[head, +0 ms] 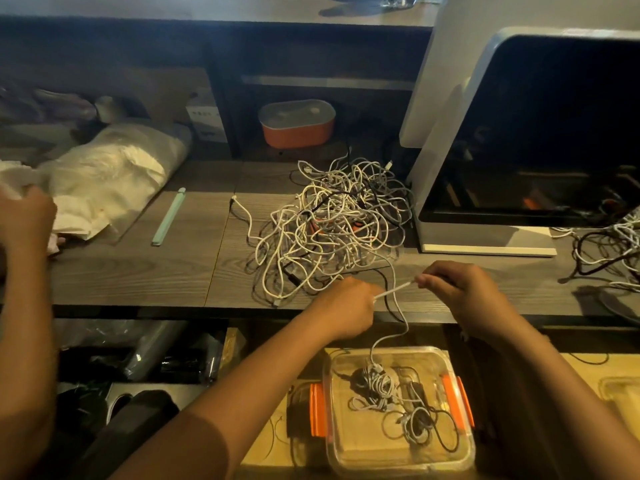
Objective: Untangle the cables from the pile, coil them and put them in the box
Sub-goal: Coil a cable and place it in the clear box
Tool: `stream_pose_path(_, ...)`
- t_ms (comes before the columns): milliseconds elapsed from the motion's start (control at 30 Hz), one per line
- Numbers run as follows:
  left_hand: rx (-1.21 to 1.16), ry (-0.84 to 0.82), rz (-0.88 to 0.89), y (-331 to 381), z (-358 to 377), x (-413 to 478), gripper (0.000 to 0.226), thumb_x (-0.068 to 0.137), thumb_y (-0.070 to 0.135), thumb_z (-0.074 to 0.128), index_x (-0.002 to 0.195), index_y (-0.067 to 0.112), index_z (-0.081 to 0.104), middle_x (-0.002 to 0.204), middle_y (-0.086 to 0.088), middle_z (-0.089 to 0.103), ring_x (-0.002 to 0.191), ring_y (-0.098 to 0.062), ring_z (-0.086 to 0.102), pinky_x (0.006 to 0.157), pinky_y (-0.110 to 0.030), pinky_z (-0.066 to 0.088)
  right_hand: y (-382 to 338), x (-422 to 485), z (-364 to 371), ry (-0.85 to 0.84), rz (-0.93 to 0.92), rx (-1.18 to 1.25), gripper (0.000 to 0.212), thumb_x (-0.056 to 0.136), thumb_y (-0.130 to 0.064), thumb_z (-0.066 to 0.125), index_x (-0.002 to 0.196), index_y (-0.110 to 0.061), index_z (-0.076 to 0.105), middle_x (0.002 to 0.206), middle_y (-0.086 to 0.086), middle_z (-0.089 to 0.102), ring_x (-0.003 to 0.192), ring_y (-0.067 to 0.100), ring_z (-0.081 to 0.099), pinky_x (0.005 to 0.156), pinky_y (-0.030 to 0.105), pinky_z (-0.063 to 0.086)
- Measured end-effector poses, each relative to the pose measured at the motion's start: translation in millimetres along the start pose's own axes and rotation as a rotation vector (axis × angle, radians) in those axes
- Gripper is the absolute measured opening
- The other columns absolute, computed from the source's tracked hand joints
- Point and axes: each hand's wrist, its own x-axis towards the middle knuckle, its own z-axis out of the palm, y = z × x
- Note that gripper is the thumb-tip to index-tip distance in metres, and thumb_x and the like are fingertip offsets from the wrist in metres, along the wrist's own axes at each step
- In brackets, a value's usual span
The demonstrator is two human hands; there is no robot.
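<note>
A tangled pile of white, grey and black cables [332, 226] lies on the dark wooden shelf [138, 268]. My left hand [346, 306] grips one end of a white cable [394, 291], and my right hand [460, 289] pinches the same cable a short way along, holding it taut just in front of the pile. The cable hangs down over the shelf edge into a clear plastic box [398, 455] with orange clips, below my hands. Coiled grey and black cables [391, 393] lie inside the box.
A large white machine [519, 133] stands right of the pile, with another cable tangle [609, 247] beyond it. An orange lidded container [298, 124] sits behind. A plastic bag [110, 181] and a mint stick [169, 216] lie left. Another person's hand [24, 216] reaches in at far left.
</note>
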Motion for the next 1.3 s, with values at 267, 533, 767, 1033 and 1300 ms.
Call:
stream_pose_path(267,-1.252,-0.005,0.054,18.5,1.4,-5.9,0.040,0.097,0.003,0.036,0.136,0.011,0.045,0.126,0.003,0.058,0.130,-0.016,0.044,0.111,-0.033,0.030,8.6,-5.6,23.6,0.090,0.063,0.357,0.020,0.094,-0.024,0.050,0.081,-0.019,0.064,0.054,-0.008,0.054,0.047,-0.002,0.045,0.045,0.012,0.036)
stream_pose_path(533,-1.404,0.140,-0.055,31.2,2.9,-7.8,0.045,0.099,0.000,0.032,0.143,0.009,0.033,0.119,-0.002,0.061,0.111,-0.013,0.055,0.100,-0.032,0.040,7.3,-6.4,29.0,-0.006,0.066,0.072,0.017,0.097,-0.021,0.047,0.092,-0.016,0.062,0.073,-0.004,0.058,0.065,0.009,0.054,0.062,0.030,0.045)
stream_pose_path(767,-0.456,0.006,-0.120,38.0,-4.8,-13.7,0.075,0.098,0.008,0.038,0.149,0.036,-0.010,0.136,-0.005,0.049,0.097,-0.026,0.059,0.081,-0.036,0.048,-6.1,-8.5,15.4,-0.011,-0.142,-0.475,0.045,0.084,-0.014,0.067,0.126,-0.021,0.052,0.127,-0.004,0.050,0.106,0.010,0.052,0.089,0.020,0.046)
stream_pose_path(1033,-0.218,-0.229,-0.048,38.0,-17.4,-8.1,0.087,0.096,0.007,0.042,0.144,0.027,-0.027,0.117,-0.019,0.057,0.091,-0.035,0.063,0.080,-0.044,0.050,0.0,-12.3,18.4,-0.132,-0.311,-0.244,0.019,0.090,-0.025,0.056,0.104,-0.038,0.051,0.097,-0.019,0.050,0.086,-0.002,0.052,0.072,0.016,0.044)
stream_pose_path(1300,-0.889,-0.330,0.000,26.0,-38.2,-14.4,0.069,0.087,-0.010,0.052,0.144,0.022,0.028,0.112,-0.006,0.050,0.074,-0.008,0.057,0.061,-0.017,0.050,-5.7,-17.1,23.1,-0.074,-0.218,0.137,0.014,0.094,-0.018,0.052,0.087,-0.026,0.061,0.070,-0.007,0.064,0.064,0.002,0.057,0.057,0.016,0.043)
